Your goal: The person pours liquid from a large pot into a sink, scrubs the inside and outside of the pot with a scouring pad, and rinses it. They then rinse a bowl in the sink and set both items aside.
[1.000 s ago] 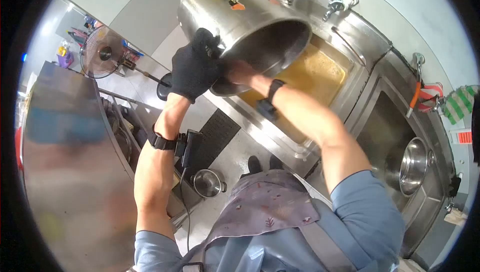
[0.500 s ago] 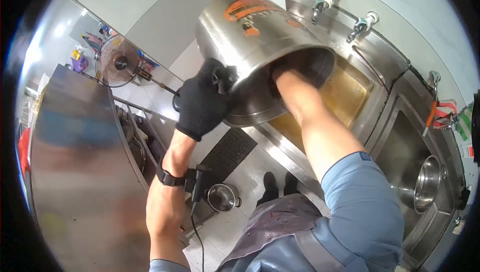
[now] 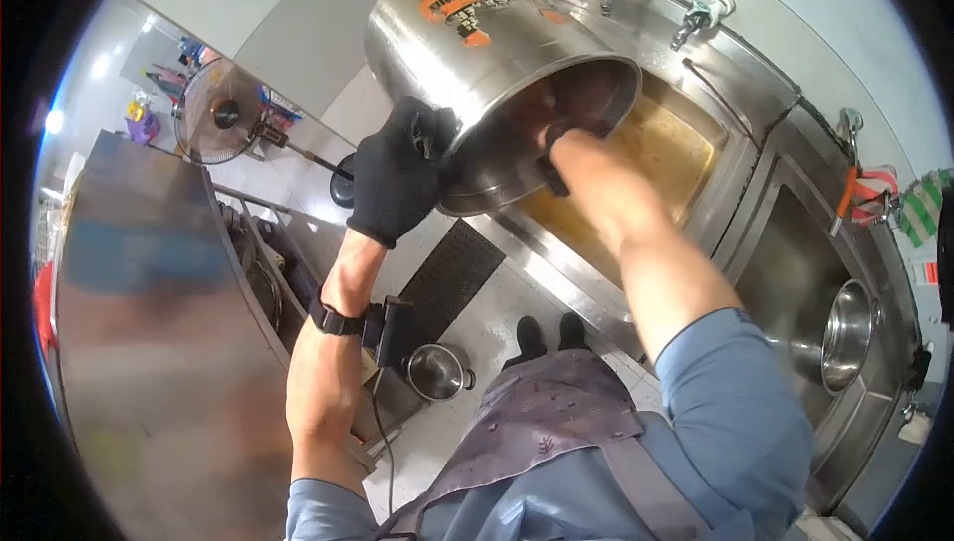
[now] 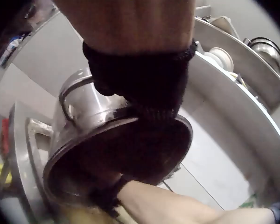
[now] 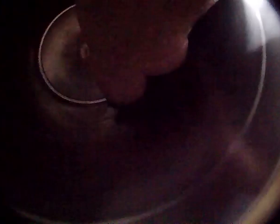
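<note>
A large steel stockpot [image 3: 407, 29] with an orange label is tipped on its side over the sink's edge, mouth facing me. My left hand [image 3: 400, 171], in a black knitted glove, grips it at the near left of its rim. My bare right hand [image 5: 130, 65] is inside the pot, its wristband just within the mouth in the head view. The right wrist view is dark in there; rounded fingers show against the inner wall, and I cannot tell whether they hold anything. A loop handle [image 4: 67, 95] sticks out from the pot's side in the left wrist view.
Below the pot, a sink basin holds cloudy yellowish water [image 3: 676, 149]. Taps [image 3: 704, 16] line the wall behind. A steel bowl [image 3: 845, 337] sits in the right basin. A small pot [image 3: 435, 372] stands on the floor, a fan [image 3: 221, 112] at left beside the steel counter [image 3: 159, 342].
My right hand went from near the rim deep into the pot, then drew partly back, so its wristband shows again. My left hand keeps its grip on the rim.
</note>
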`<act>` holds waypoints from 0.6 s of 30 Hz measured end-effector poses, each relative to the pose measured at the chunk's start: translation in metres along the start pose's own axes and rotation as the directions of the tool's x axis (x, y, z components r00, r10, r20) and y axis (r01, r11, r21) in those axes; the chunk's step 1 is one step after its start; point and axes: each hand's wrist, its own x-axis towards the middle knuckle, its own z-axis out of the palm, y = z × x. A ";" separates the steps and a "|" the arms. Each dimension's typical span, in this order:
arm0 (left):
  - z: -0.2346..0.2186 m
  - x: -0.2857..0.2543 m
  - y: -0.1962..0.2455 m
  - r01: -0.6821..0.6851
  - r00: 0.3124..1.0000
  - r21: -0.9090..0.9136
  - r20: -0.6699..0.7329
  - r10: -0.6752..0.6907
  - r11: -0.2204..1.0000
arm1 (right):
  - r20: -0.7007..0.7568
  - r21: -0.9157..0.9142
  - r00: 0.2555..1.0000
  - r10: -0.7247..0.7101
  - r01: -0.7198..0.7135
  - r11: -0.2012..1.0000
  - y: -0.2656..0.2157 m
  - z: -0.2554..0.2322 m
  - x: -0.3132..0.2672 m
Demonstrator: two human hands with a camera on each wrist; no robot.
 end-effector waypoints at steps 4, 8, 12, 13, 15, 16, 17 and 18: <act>0.004 -0.007 0.002 -0.041 0.998 0.018 -0.043 0.042 0.999 | -0.122 0.915 0.992 -0.035 0.126 0.383 -0.107 0.043 -0.030; 0.002 -0.012 -0.014 0.031 0.999 0.051 -0.046 -0.028 0.998 | 0.238 0.786 0.970 -0.053 -0.161 0.597 -0.120 -0.028 -0.110; 0.001 -0.015 -0.028 0.095 0.994 0.014 -0.062 -0.094 0.995 | -0.044 -0.267 0.953 -0.298 0.277 0.923 0.024 -0.007 -0.105; 0.003 -0.015 -0.024 0.063 0.994 0.007 -0.088 -0.062 0.998 | -0.223 -0.302 0.889 -0.399 0.326 0.896 0.028 -0.029 -0.099; 0.006 -0.014 -0.021 0.021 0.994 -0.009 -0.108 -0.022 1.000 | -0.059 -0.048 0.996 -0.070 0.067 0.997 0.001 -0.023 -0.105; 0.008 -0.010 -0.021 0.024 0.995 0.014 -0.093 -0.023 1.000 | 0.036 -0.042 0.989 -0.144 0.145 0.989 -0.010 0.034 -0.100; 0.009 -0.008 -0.020 0.030 0.997 0.038 -0.072 -0.027 0.999 | 0.131 -0.022 0.968 -0.215 0.220 0.975 -0.020 0.090 -0.095; 0.008 -0.006 -0.010 0.096 0.995 0.009 -0.024 -0.096 0.995 | 0.156 0.337 0.987 -0.026 -0.028 0.941 -0.077 0.032 -0.100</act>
